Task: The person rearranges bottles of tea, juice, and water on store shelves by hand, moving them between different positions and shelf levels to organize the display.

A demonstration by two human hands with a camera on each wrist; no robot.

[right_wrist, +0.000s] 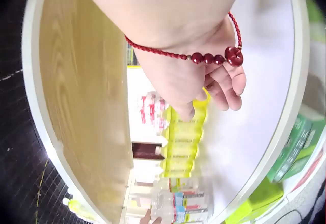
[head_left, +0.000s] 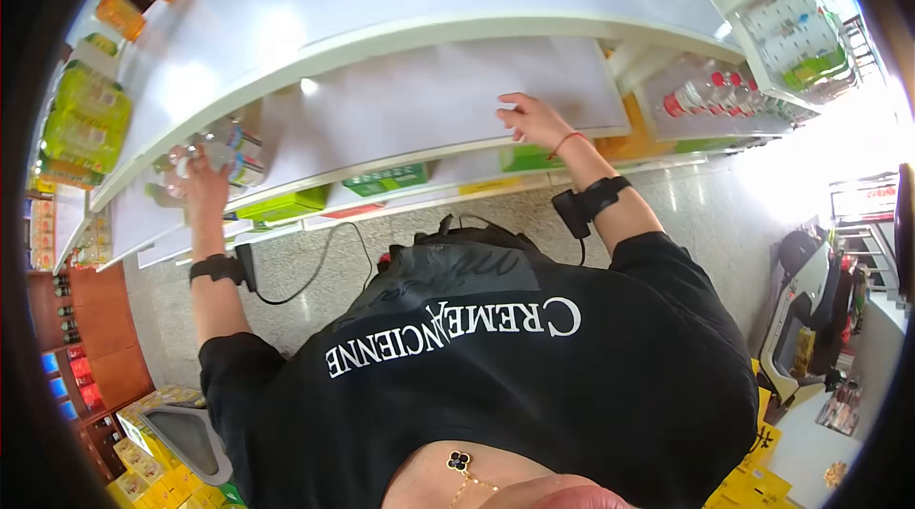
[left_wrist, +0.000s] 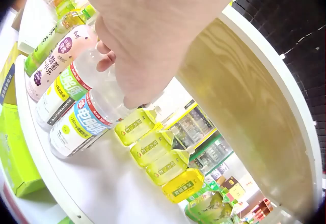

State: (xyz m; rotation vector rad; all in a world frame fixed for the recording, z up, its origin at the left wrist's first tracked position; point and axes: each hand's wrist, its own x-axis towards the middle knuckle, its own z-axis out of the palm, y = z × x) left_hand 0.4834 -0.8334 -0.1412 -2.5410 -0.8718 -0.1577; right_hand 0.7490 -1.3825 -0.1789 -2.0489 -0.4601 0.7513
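Left hand point(left_wrist: 147, 40), white shelf point(head_left: 448, 94), speckled floor point(head_left: 696, 223)

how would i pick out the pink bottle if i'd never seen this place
In the left wrist view, find the white shelf and look along its edge on the picture's left. The pink bottle stands between a green bottle and a clear bottle with a green label. Its pink wrap with a round purple patch sets it apart from both.
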